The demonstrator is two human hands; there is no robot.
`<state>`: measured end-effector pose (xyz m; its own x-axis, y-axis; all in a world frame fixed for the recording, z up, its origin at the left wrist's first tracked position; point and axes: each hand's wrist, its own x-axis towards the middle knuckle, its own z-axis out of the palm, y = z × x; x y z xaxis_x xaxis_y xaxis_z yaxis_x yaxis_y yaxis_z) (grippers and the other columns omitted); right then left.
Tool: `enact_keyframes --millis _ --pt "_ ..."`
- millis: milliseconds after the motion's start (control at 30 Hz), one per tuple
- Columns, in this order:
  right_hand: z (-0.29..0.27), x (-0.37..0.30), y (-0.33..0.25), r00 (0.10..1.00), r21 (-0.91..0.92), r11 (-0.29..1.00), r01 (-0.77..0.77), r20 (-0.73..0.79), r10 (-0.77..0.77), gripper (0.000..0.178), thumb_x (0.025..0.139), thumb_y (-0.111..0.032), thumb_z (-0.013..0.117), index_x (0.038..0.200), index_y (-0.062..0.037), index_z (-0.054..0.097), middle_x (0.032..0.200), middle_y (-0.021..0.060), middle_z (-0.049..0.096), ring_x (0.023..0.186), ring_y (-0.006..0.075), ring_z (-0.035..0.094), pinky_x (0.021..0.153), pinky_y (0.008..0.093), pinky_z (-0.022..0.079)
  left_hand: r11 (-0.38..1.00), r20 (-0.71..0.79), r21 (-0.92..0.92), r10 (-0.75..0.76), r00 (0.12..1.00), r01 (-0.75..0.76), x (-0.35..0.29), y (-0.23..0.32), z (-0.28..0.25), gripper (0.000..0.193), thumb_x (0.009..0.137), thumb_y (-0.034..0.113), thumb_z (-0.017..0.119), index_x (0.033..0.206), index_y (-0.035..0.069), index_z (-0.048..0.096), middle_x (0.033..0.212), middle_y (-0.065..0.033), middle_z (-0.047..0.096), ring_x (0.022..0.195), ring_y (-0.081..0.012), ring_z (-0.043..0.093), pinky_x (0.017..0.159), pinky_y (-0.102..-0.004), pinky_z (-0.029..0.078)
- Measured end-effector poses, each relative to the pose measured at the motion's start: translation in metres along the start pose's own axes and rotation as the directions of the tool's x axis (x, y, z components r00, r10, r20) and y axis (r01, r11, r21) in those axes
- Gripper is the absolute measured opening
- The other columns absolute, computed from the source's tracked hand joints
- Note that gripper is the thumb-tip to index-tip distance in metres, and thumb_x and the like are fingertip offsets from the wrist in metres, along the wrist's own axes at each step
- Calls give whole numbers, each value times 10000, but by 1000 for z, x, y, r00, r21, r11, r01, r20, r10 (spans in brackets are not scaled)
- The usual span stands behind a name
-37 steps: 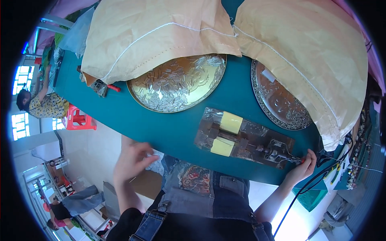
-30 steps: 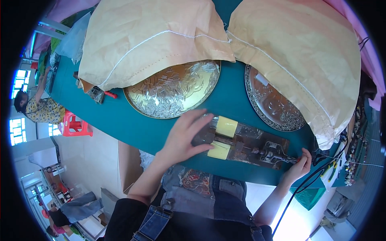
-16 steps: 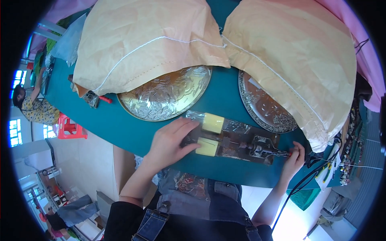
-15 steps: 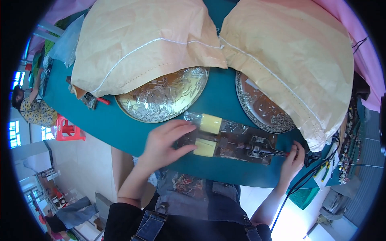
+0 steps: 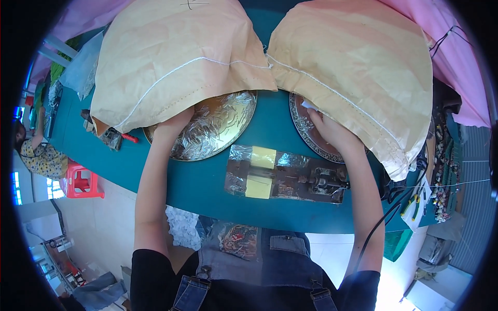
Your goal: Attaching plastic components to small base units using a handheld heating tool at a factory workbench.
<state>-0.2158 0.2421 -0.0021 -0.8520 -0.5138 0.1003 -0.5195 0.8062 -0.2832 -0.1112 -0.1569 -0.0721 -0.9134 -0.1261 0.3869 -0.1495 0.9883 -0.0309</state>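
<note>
One metal fixture (image 5: 290, 180): flat, near middle of the green worktop (image 5: 275, 122), no hand on it; lever clamp (image 5: 327, 179) at its right end.
Yellow pads (image 5: 263, 157): on the fixture's left half, one nearer, one farther, with a dark strip between; judged best kept clear of stray bits.
Left hand (image 5: 179, 120): over left tray, fingers under paper; grip can't be made out.
Right hand (image 5: 332, 129): over right tray, thumb side by a white slip (image 5: 308, 105), rest partly under paper; whether grip pinches anything can't be made out.
Left tray (image 5: 236, 116): gold, far left of fixture; thin shiny pieces (image 5: 192, 142) scattered inside. Pick lightly, don't rake.
Right tray (image 5: 307, 124): patterned rim, far right of fixture; contents mostly covered. Lift straight, sleeve and forearm off the rim.
Left paper cover (image 5: 176, 46), right paper cover (image 5: 353, 62): over trays' far parts. Work by feel, wrists low, avoid snagging the white string (image 5: 199, 58).
</note>
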Motion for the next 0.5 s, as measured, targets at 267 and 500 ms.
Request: enact_keyframes --millis 267,500 --pt "11 23 7 950 241 923 -299 165 264 633 984 -590 562 1453 -165 554 1479 126 560 1380 314 506 1138 411 410 944 289 -220 -177 941 245 -3 -17 -3 456 1019 342 542 1406 103 578 1460 -152 565 1364 -364 496 1158 -458 373" --pt "57 8 73 972 47 971 -233 30 232 606 963 -579 591 1414 -175 585 1422 115 600 1315 290 556 1102 405 435 981 261 -84 -147 954 174 -19 -42 17 466 1028 351 518 1418 102 569 1472 -152 556 1392 -357 473 1178 -471 348"
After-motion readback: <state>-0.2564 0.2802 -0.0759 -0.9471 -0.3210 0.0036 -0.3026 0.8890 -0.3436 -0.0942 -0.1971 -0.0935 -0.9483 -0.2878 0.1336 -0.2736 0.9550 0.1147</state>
